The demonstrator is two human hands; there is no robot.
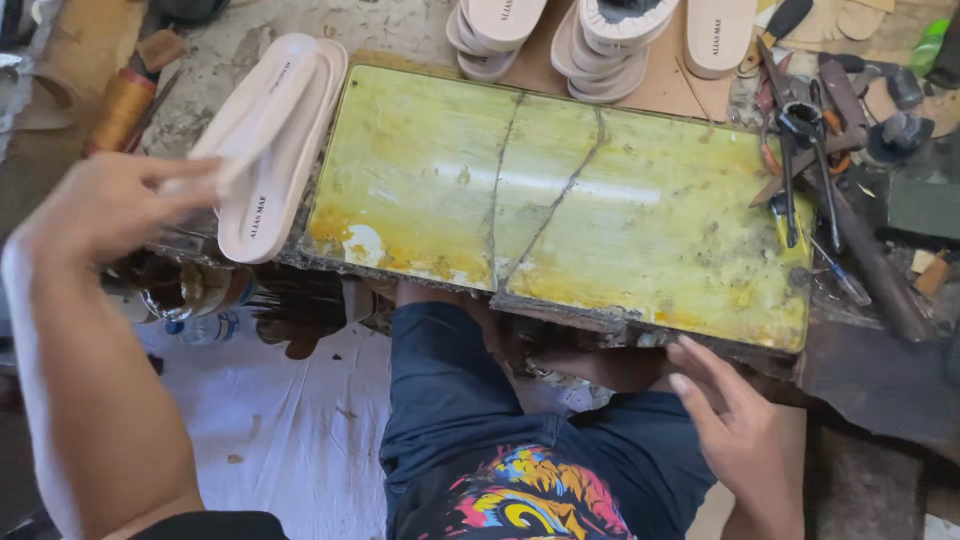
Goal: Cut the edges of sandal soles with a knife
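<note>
Now our left hand point(105, 205) pinches the pale sandal soles point(272, 140) at ten o'clock off the cracked yellow slab's point(640, 220) edge; our right hand point(735, 425), fingers loosely spread, touches its five-o'clock rim.

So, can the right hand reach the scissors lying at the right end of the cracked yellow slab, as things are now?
Probably yes. The right hand is open and holds nothing, just below the near edge of the yellow slab. The scissors lie uncovered at the slab's right end, and the bare surface between them leaves the way free.
</note>
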